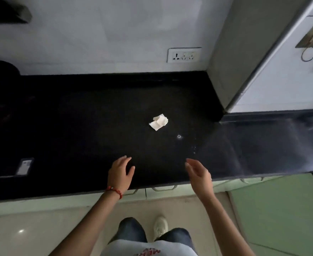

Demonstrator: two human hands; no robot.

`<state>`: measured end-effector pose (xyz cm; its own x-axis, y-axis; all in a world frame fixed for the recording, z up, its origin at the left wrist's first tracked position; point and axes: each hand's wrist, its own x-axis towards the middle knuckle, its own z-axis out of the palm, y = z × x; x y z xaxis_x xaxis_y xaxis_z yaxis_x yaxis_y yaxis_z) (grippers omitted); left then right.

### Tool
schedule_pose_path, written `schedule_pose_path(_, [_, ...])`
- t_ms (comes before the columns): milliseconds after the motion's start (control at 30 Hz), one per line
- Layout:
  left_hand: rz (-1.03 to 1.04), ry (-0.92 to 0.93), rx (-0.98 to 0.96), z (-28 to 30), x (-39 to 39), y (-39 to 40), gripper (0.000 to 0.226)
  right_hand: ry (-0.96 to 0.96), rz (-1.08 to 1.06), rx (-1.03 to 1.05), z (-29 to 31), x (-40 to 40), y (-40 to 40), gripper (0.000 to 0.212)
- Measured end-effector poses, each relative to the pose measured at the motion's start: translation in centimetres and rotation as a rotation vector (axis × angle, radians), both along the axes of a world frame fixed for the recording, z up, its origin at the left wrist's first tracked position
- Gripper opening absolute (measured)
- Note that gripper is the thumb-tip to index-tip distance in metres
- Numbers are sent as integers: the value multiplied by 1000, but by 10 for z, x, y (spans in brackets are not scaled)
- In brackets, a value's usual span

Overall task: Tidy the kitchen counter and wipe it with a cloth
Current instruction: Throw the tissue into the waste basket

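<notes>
counter (left end dark), crumpled cloth

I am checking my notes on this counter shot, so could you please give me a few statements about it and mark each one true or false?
1. A crumpled white paper lies on the black counter. True.
2. The left hand holds a cloth. False: it is open and empty.
3. The right hand rests on the paper. False: it is open, near the counter's front edge, well apart from the paper.
4. A wall socket sits above the counter's back edge. True.
5. A red bracelet is on the left wrist. True.
6. The paper lies at the counter's far left end. False: it lies toward the right, beyond both hands.
</notes>
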<state>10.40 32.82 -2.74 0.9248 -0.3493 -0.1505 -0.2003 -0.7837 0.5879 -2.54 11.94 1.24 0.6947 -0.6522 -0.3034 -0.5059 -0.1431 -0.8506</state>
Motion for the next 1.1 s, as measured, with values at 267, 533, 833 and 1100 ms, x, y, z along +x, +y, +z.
schedule_pose_path(267, [-58, -38, 347, -28, 21, -1, 56, -13, 210, -165, -8, 112, -14, 29])
schedule_pose_path(533, [-60, -22, 431, -36, 25, 0, 70, 81, 438, -559, -30, 202, -34, 45])
schedule_pose_path(833, [-44, -34, 473, -33, 23, -2, 65, 153, 625, -852, -56, 208, -22, 24])
schedule_pose_path(1100, [-68, 11, 443, -27, 21, 0, 68, 69, 512, -647, -37, 168, 0, 28])
